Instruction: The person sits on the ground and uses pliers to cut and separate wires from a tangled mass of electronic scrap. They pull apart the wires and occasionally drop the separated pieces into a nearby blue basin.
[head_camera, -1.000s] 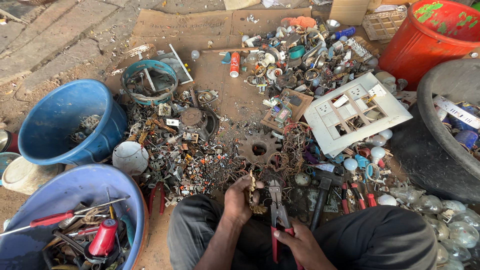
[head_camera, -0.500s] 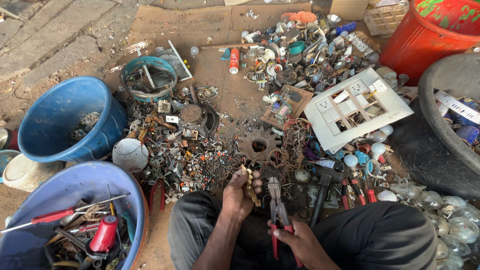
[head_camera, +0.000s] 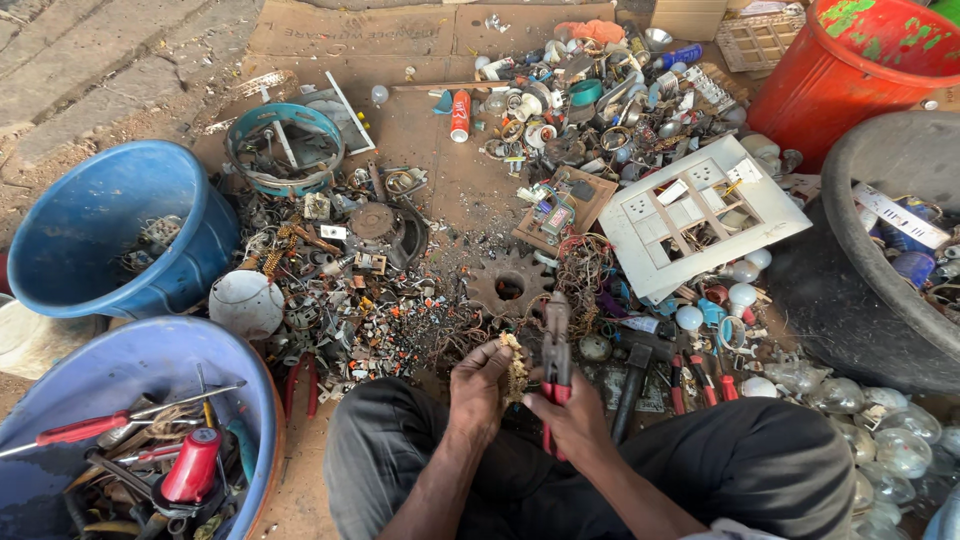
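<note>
At the lower centre of the frame, a small pale-yellow scrap part (head_camera: 516, 368) is pinched in the closed fingers of the left hand (head_camera: 478, 388), while a pair of red-handled pliers (head_camera: 555, 372) is gripped by the right hand (head_camera: 572, 418), its jaws raised just beside the part. The step in hand is judged to be the stripping of the part with the pliers. For the next move, the jaws would have to be set squarely on the part and a firm hold kept by the left hand. Above the hands, a rusty gear (head_camera: 509, 288) is seen on the ground, with a white switch plate (head_camera: 703, 210) towards the upper right and a blue tub (head_camera: 120, 228) at the left.
</note>
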